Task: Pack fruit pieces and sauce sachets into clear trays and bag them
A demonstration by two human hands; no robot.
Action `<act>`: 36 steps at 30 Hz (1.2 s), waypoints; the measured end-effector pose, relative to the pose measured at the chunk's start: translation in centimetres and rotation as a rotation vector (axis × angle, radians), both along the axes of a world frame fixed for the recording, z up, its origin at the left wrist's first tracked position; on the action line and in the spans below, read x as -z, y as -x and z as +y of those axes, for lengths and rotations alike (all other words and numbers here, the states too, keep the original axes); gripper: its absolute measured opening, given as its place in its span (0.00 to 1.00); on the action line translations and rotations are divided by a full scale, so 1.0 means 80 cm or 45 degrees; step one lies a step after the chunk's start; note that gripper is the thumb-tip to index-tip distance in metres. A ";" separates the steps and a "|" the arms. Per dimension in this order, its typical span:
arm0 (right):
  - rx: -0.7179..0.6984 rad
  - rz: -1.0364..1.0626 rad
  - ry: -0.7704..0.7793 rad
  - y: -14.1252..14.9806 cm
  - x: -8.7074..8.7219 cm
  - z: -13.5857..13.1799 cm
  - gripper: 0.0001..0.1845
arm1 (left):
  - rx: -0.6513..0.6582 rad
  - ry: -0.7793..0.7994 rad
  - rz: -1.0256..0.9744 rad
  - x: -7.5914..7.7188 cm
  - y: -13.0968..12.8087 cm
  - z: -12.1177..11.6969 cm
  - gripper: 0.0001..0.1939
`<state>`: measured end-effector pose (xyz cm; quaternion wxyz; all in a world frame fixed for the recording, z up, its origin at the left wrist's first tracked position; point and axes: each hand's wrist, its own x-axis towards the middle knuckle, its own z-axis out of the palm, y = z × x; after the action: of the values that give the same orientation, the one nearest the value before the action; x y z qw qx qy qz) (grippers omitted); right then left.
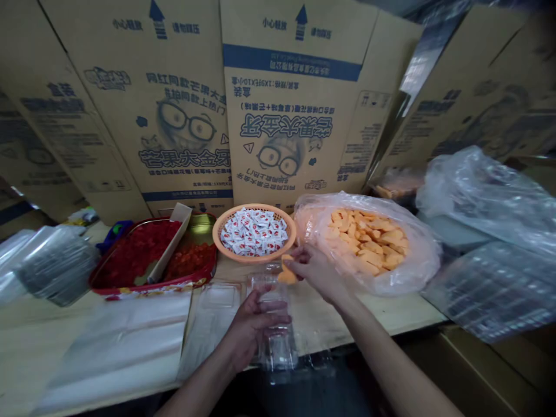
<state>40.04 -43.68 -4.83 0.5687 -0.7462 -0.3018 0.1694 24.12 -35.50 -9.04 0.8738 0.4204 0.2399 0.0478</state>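
In my right hand (320, 271) an orange candy piece (287, 272) is pinched between thumb and fingers. It is just above the far end of a clear plastic blister box (280, 347). My left hand (252, 324) grips this box from its left side, fingers across it, near the table's front edge. Another clear plastic box (216, 304) lies left of it. To the right, an open plastic bag (423, 255) is full of similar orange pieces (369, 240). Behind my hands stands an orange basket (254, 259) of small white printed sachets (254, 231).
At the left, a red tin (150, 291) holds red pieces on either side of a cardboard strip (171, 243). White sheets (125, 341) lie before it. Stacked clear plastic boxes stand at far left (56, 260) and right (495, 289). Printed cartons (299, 104) wall off the back.
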 end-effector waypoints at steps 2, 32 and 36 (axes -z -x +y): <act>-0.002 -0.204 0.100 0.015 0.017 0.017 0.09 | -0.029 0.016 -0.028 -0.001 0.001 -0.001 0.34; -0.173 -0.939 -0.172 -0.014 -0.001 -0.033 0.05 | -0.062 0.129 -0.037 0.006 0.042 0.041 0.35; -0.408 -1.076 -0.185 0.034 0.027 0.009 0.08 | -0.135 0.134 -0.061 0.004 0.063 0.050 0.34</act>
<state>37.29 -42.98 -7.01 0.4132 -0.6518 -0.6301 -0.0856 19.08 -31.50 -9.33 0.8963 0.3594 0.2431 0.0913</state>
